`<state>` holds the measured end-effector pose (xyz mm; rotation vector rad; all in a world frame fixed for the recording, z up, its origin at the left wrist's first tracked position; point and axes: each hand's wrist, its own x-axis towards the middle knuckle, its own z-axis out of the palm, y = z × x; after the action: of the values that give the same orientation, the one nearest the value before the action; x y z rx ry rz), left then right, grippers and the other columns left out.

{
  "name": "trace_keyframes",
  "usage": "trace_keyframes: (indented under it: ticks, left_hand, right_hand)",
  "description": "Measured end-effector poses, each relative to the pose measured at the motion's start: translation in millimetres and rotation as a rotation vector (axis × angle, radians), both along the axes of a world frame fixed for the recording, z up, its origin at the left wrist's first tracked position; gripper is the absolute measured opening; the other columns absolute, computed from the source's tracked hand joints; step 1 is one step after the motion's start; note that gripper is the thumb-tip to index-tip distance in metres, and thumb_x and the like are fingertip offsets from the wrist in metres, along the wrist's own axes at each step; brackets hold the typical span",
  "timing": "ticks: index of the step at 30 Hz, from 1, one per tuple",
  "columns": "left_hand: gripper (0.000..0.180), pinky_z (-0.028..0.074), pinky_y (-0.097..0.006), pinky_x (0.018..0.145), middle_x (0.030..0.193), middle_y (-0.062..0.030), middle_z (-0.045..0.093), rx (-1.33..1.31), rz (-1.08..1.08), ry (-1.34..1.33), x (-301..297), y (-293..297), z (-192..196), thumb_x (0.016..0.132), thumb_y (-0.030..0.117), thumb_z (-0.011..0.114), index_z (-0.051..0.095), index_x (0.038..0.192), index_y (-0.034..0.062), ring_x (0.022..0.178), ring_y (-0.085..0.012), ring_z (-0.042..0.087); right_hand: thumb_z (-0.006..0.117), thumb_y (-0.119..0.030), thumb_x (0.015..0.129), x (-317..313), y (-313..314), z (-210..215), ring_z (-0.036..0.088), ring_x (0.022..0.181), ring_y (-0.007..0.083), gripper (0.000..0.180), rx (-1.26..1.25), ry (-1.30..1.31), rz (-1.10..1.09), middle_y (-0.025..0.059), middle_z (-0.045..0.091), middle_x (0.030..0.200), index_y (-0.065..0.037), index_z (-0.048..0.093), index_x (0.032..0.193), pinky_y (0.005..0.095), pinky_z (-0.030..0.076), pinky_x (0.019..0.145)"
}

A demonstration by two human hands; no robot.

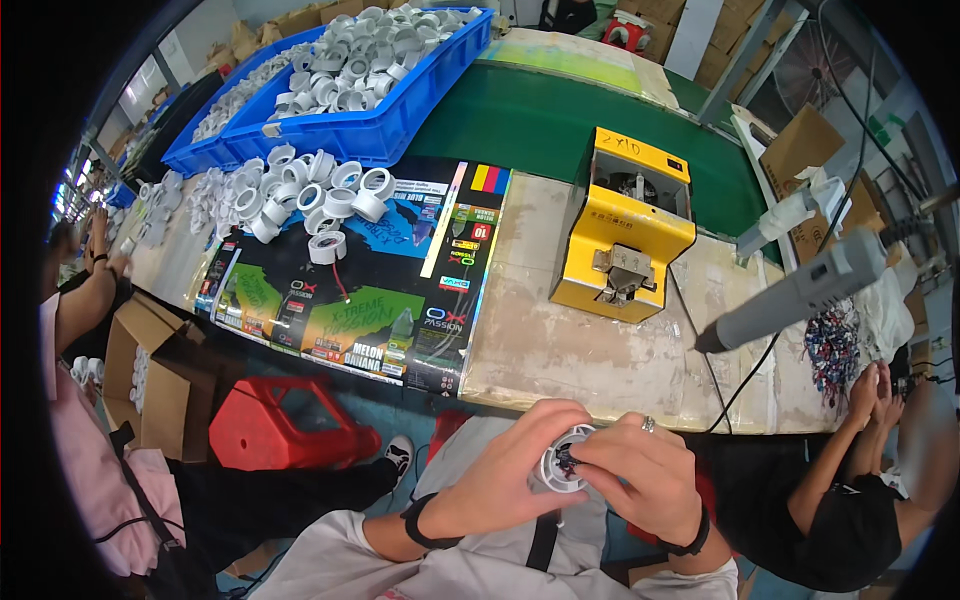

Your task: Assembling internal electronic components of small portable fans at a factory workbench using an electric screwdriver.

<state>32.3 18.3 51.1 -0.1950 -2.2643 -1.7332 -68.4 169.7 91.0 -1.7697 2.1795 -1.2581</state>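
Observation:
Above my lap, just off the table's front edge, my left hand (500, 478) is closed round a white round plastic housing (548, 474). Its open end faces up, and something small and dark shows inside. The fingers of my right hand (640, 470) are pinched together at that opening, reaching into it; they hide whatever they grip. On the table a similar white plastic ring (326, 247) with a thin red wire stands apart at the front of a loose pile of white rings (310, 195).
A blue divided bin (395, 130) heaped with white parts stands back left. A yellow machine (625, 225) sits right of centre, near a grey power tool (800, 295) and bundled coloured wires (832, 350). Co-workers flank me; a red stool (285, 425) stands at left.

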Motion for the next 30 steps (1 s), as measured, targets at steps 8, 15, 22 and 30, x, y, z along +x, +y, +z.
trace_keyframes:
  ticks: [8,15,22,30]
  left_hand:
    - [0.07,0.039,-0.036,0.092,0.117,-0.0151,0.043,0.081,0.009,-0.025,2,1,-9,0.061,0.012,0.082,0.044,0.12,0.0022,0.109,-0.0298,0.048]
    - [0.07,0.04,-0.036,0.091,0.115,-0.0141,0.044,0.139,0.015,-0.039,2,4,-9,0.06,0.011,0.082,0.044,0.12,0.003,0.106,-0.0288,0.048]
    - [0.058,0.042,-0.037,0.089,0.113,-0.0132,0.053,0.051,0.102,0.023,2,4,-6,0.059,0.007,0.08,0.054,0.111,0.0017,0.103,-0.0306,0.054]
    - [0.055,0.046,-0.041,0.087,0.111,-0.0173,0.06,-0.07,0.173,0.205,0,4,-17,0.057,0.003,0.081,0.056,0.105,0.0005,0.103,-0.0327,0.059]
  right_hand:
    - [0.076,-0.004,0.06,-5,-7,-7,0.058,0.072,0.0207,0.031,-0.042,-0.129,0.01,0.0058,0.066,0.086,-0.005,0.068,0.09,0.0285,0.046,0.062]
    - [0.078,-0.007,0.059,-3,2,-16,0.057,0.071,0.0169,0.028,-0.056,-0.133,0.004,-0.0002,0.066,0.078,-0.008,0.07,0.086,0.0289,0.042,0.067]
    - [0.078,-0.009,0.058,2,0,-17,0.052,0.082,0.0208,0.033,-0.081,-0.045,-0.107,0.0031,0.059,0.09,-0.012,0.071,0.09,0.0316,0.042,0.072]
    - [0.079,-0.008,0.056,10,3,-19,0.049,0.082,0.0202,0.037,0.041,-0.169,-0.201,0.0033,0.051,0.091,-0.012,0.07,0.091,0.0325,0.039,0.072]
